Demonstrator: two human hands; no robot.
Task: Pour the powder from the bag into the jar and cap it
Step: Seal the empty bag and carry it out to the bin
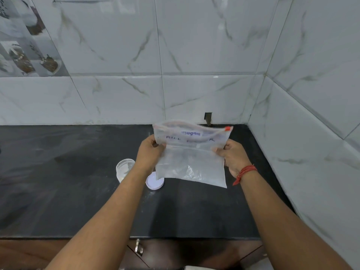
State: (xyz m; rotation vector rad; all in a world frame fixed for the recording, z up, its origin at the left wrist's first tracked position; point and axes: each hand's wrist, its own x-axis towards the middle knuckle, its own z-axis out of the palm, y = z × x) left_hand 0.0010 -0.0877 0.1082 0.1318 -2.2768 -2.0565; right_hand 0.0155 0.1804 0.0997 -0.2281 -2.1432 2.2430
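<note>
A clear zip bag (191, 158) with a red slider at its top right hangs upright above the black counter (78, 191). My left hand (150, 151) grips its left edge and my right hand (231, 154) grips its right edge, both just below the zip. Handwriting and a blue label show near the top; I cannot tell how much powder is inside. A small clear jar (124, 169), uncapped, stands on the counter left of my left forearm. Its white lid (154, 182) lies flat beside it, partly under the bag's lower corner.
Marble-patterned tiled walls rise behind and to the right, forming a corner (251, 121) close to the bag. The counter's front edge (175, 237) runs above wooden cabinet doors with a metal handle (139, 248). A red thread circles my right wrist (244, 172).
</note>
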